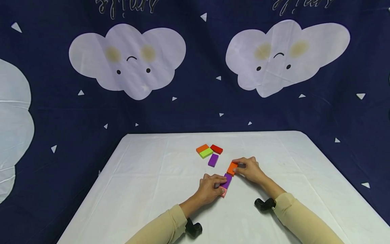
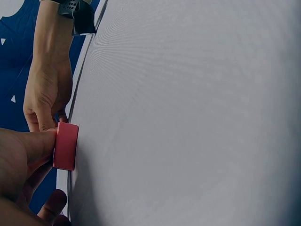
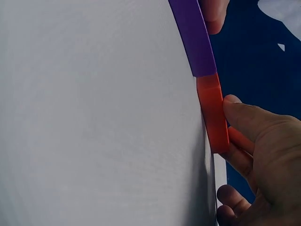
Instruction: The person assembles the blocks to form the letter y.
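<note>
Three wooden-looking blocks lie end to end in a slanting row on the white table. Nearest is a pink block, then a purple block, then an orange block farthest away. My left hand holds the near part of the row, its thumb against the pink block and a finger over the purple one. At the far end, my right hand pinches the orange block between thumb and fingers. In the right wrist view, the orange block meets the end of the purple block.
Beyond the row lie loose blocks: an orange block, a lime green block touching it, a red block and another purple block. The white tabletop reaches back to a dark blue cloud-patterned cloth.
</note>
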Motion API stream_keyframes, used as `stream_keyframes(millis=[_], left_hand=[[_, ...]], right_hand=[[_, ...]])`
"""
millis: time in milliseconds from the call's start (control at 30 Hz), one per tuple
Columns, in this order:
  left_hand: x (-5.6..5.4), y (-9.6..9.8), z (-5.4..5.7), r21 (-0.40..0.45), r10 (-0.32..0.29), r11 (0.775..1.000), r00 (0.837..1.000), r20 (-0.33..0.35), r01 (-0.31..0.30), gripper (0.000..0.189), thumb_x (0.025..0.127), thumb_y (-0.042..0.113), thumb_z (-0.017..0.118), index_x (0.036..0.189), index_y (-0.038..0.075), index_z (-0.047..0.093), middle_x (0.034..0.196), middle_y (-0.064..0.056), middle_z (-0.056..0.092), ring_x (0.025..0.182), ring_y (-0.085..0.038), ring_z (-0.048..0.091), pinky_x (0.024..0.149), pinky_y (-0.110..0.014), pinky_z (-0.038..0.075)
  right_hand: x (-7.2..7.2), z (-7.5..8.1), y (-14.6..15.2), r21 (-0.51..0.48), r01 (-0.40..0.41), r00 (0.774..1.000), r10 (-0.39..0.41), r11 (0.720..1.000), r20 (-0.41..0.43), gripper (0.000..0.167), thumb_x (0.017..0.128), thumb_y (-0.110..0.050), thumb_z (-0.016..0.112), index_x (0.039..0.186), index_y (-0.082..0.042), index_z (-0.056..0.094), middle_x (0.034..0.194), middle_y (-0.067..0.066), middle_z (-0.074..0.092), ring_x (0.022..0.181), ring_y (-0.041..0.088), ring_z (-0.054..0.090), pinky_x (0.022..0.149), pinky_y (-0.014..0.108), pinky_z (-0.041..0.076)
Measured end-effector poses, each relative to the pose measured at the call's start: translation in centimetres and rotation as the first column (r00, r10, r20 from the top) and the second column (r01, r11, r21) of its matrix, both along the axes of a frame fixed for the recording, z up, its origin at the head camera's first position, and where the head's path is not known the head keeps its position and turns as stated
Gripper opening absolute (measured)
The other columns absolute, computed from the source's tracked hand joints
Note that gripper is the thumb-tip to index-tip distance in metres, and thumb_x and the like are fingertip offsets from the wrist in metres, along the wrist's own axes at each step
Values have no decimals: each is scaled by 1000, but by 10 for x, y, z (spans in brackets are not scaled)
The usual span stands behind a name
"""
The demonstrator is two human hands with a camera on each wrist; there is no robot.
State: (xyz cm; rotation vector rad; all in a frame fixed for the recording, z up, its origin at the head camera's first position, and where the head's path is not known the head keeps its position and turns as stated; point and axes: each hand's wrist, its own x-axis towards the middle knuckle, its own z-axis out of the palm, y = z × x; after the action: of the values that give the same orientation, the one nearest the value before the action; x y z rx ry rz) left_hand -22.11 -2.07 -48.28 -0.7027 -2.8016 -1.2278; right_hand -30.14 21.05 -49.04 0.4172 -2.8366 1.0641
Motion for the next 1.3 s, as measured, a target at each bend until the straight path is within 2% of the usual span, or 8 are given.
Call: stream_keyframes(millis=[767,1300], left_hand=[[0,0,-1,10,-11,1000,999,-32,11,34,82,19,69,116,16,69,123,6,64,89,-8,41,74,-23,23],[1,0,-1,9,-8,1000,999,-43,9,34,82,18,69,115,15,69,122,6,65,91,-9,42,74,-23,23]], right_hand=[[8,0,-5,-2,27,1000,-27,1000,-3,37,77,-32,75,113,-23,69,110,10,63,94,29,43,74,34,31],[7,-5,-5,-10,7,999,-7,1000,-36,35,77,-30,75,111,-23,70,113,4,68,92,25,42,74,33,28]])
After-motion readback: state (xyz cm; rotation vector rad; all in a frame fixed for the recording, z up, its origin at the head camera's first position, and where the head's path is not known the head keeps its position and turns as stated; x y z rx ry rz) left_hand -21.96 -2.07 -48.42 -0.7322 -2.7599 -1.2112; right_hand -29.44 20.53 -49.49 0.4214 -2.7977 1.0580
